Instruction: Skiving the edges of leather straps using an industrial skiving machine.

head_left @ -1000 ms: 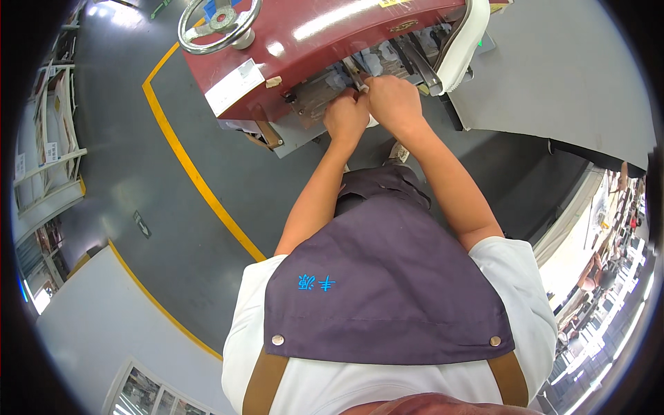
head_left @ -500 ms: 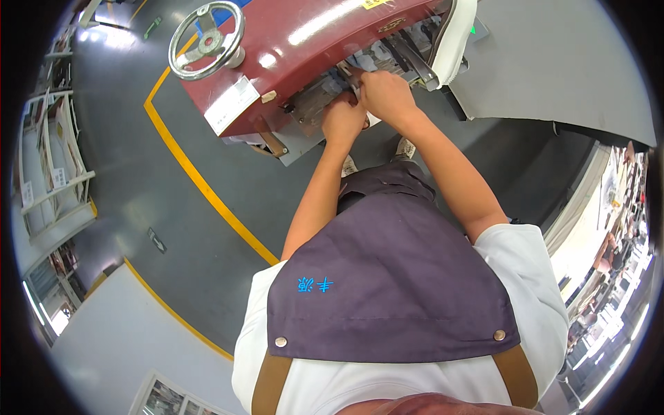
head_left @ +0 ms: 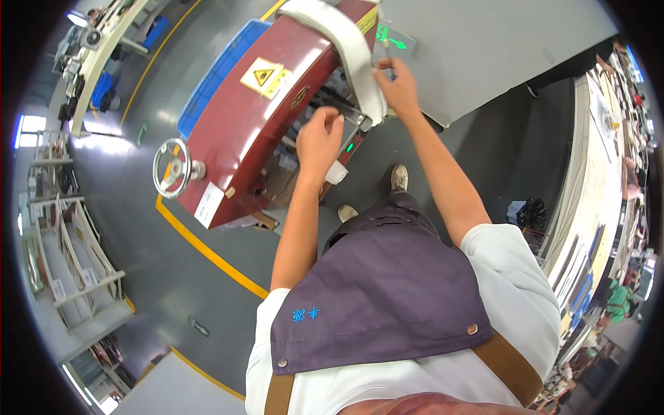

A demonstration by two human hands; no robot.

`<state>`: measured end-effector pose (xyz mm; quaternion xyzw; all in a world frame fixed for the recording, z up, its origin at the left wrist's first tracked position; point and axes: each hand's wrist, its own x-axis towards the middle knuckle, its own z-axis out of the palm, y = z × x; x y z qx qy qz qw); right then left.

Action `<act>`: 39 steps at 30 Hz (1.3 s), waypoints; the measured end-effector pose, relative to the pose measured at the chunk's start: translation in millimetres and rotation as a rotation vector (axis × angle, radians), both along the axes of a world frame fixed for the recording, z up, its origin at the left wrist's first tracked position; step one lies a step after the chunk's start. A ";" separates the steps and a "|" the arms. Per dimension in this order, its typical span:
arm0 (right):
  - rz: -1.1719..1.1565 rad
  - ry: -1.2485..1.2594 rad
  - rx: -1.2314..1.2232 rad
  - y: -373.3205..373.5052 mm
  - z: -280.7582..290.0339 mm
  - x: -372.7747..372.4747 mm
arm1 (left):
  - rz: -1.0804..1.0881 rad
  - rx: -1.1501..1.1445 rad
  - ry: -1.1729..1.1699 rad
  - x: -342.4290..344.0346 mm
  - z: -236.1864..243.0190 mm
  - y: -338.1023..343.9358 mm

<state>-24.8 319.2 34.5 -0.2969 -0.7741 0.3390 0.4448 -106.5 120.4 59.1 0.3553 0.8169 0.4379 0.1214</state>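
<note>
My left hand (head_left: 318,142) is over the open slot of a red machine (head_left: 228,145), its fingers curled; anything inside them is hidden. My right hand (head_left: 400,90) is higher, beside a curved white padded strip (head_left: 360,76), fingers bent round the lower end of a small slender item (head_left: 386,50) that I cannot make out. A metal bracket (head_left: 360,124) and a green button (head_left: 350,147) sit near my left hand. The machine carries a yellow warning label (head_left: 263,77) and a chrome handwheel (head_left: 161,164).
A blue bin (head_left: 207,100) stands behind the machine, and a grey tabletop (head_left: 484,55) is beyond my right hand. Shelving racks (head_left: 76,277) line the left beside yellow floor lines. Long benches (head_left: 595,159) with other people run along the right.
My hands were together in the machine's slot; now they are apart, the right one raised beside the white strip. My view has turned, showing more of the blue bin and warning label.
</note>
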 end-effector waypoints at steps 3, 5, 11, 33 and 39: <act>0.036 0.017 -0.126 -4.9 -4.0 -16.4 | -0.052 0.150 0.022 -21.1 3.5 51.9; 0.035 -0.083 -0.214 -12.6 -7.3 -18.1 | -0.021 0.035 0.007 -27.7 1.3 68.2; 0.222 -0.063 -0.237 -15.4 -20.8 -24.1 | -0.076 0.089 -0.096 -46.1 -24.0 69.1; 0.895 -0.440 -0.675 5.5 87.7 57.4 | -0.160 0.984 -0.972 -121.3 135.4 105.4; 0.788 -0.620 -0.719 -11.4 77.7 109.9 | -0.260 0.882 -1.066 -38.4 111.7 47.4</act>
